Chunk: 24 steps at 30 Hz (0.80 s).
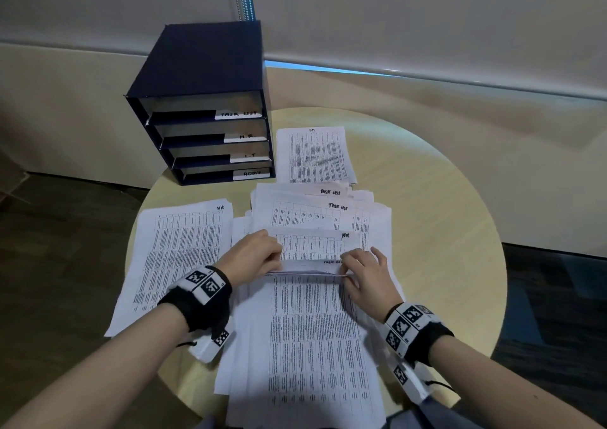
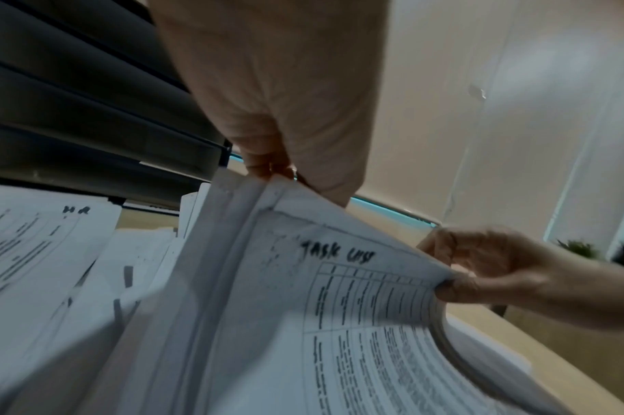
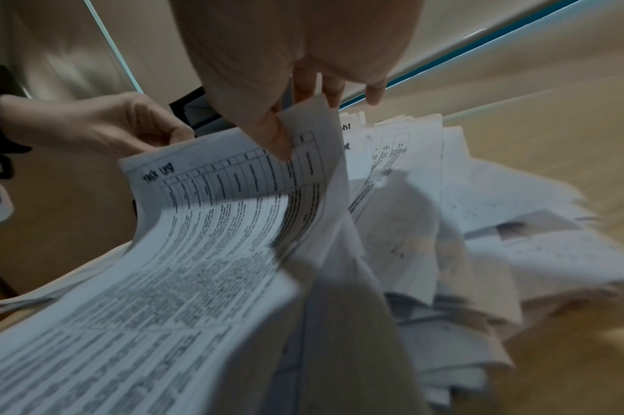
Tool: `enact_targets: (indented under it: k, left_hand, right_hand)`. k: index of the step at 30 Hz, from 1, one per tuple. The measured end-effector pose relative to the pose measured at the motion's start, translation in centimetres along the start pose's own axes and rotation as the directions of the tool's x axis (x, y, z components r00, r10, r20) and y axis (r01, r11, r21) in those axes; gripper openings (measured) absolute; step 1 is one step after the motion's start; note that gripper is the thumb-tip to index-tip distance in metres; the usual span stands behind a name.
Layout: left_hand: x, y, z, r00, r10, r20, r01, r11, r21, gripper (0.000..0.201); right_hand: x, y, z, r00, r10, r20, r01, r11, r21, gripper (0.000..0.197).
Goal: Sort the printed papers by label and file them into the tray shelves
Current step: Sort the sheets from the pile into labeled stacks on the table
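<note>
One shelf tray unit point(image 1: 210, 77) with four labelled shelves, one round table point(image 1: 443, 218), two hands, uncountable loose papers point(image 1: 315, 330)

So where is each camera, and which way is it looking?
Head: worn on the head, looking forward and down at the round table, the papers, the blue shelf box; both forearms and hands show.
Left wrist: looking along the left hand at the sheet marked TASK LIST; the right hand shows too.
Right wrist: looking along the right hand at the same sheet; the left hand shows beyond it.
Shared: both wrist views show that lifted sheet, pinched by both hands.
</note>
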State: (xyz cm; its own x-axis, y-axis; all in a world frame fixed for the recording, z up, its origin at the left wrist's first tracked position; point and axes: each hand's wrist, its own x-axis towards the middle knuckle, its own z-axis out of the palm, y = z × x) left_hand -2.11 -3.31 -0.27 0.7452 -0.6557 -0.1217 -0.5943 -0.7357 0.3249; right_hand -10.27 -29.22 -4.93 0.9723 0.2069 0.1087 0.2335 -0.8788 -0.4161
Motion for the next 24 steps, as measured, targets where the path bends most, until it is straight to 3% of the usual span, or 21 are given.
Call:
enact_targets:
  k: [5, 7, 9, 12, 14, 16, 18, 20, 22, 24]
  left_hand:
    - [-0.2, 0.6, -0.3, 0.997, -0.046, 0.057, 0.053, 0.99, -0.129, 0.036]
    - [-0.4, 1.1, -0.6, 0.981, -0.102, 0.167, 0.14, 0.962, -0.237, 0.032]
    - [-0.6, 1.5, -0.6, 0.952, -0.121, 0.28, 0.181, 0.963, -0.2, 0.038]
    - [-0.5, 1.4, 0.0, 0.957, -0.079, 0.277, 0.098, 0.994, -0.055, 0.008]
    - [-0.1, 1.2, 0.3, 0.964, -0.092, 0.248, 0.125, 0.984, -0.123, 0.016]
    - [0.8, 1.1, 0.5, 0.958, -0.082, 0.276, 0.144, 0.967, -0.212, 0.016]
    - [2.2, 0.9, 0.8, 0.952, -0.087, 0.292, 0.173, 0.944, -0.281, 0.012]
    - [4.0, 0.5, 0.7, 0.963, -0.164, 0.214, 0.234, 0.902, -0.363, 0.017]
    - [6.4, -0.3, 0.3, 0.973, -0.23, 0.02, 0.227, 0.936, -0.27, 0.021]
    - [8.6, -1.3, -0.3, 0.959, -0.231, -0.163, 0.223, 0.972, -0.069, 0.032]
  right_hand:
    - [0.1, -0.2, -0.5, 0.999, 0.018, 0.042, -0.022, 0.995, 0.101, 0.01]
    - [0.3, -0.3, -0.8, 0.999, 0.028, 0.046, -0.034, 0.989, 0.147, 0.011]
    - [0.4, -0.2, -1.0, 0.995, 0.094, 0.041, -0.102, 0.961, 0.257, 0.014]
    - [0.4, -0.5, -1.4, 0.96, 0.275, 0.053, -0.263, 0.82, 0.509, 0.018]
    - [0.4, -0.2, -1.3, 0.916, 0.364, 0.169, -0.39, 0.708, 0.589, 0.032]
    - [0.5, 0.8, -1.1, 0.883, 0.383, 0.273, -0.467, 0.644, 0.606, 0.028]
    - [1.2, 1.9, -1.8, 0.878, 0.381, 0.288, -0.477, 0.666, 0.574, 0.015]
    - [2.2, 2.9, -2.5, 0.89, 0.387, 0.242, -0.456, 0.74, 0.494, 0.022]
    - [3.5, 3.2, -3.2, 0.925, 0.348, 0.149, -0.379, 0.865, 0.329, 0.023]
    - [4.8, 2.9, -3.7, 0.96, 0.254, 0.118, -0.263, 0.963, 0.065, 0.01]
